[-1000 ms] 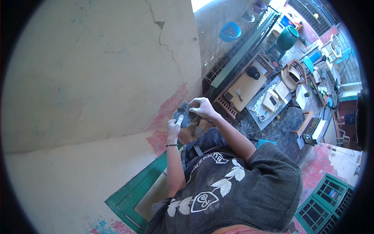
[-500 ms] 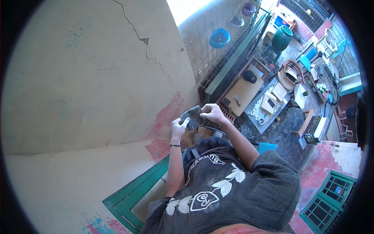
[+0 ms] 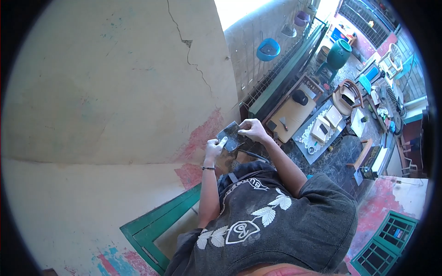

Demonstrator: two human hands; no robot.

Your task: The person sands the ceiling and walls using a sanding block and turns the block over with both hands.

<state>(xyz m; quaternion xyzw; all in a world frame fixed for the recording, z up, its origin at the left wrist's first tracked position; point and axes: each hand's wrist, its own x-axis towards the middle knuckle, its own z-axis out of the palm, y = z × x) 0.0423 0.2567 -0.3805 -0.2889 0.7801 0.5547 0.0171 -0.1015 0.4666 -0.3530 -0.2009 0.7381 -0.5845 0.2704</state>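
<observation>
Both of my hands hold a dark grey, worn piece of sandpaper in front of my chest. My left hand pinches its lower left side, with the thumb lying over the face. At the upper right edge, my right hand grips it between thumb and fingers. Pale dust coats the fingers of both hands. Behind the sheet and to the left rises the cracked, cream wall with flaking pink patches; neither hand touches it.
A cushioned bench with a cap and a scraper stands beyond my hands. Beside it is a low table with boxes and a phone. A green wooden frame is near my left elbow. A blue basin hangs on the far wall.
The view has shifted slightly, so the wall and furniture sit a little differently. Both hands still hold the sandpaper, which now shows slightly more of its face.
</observation>
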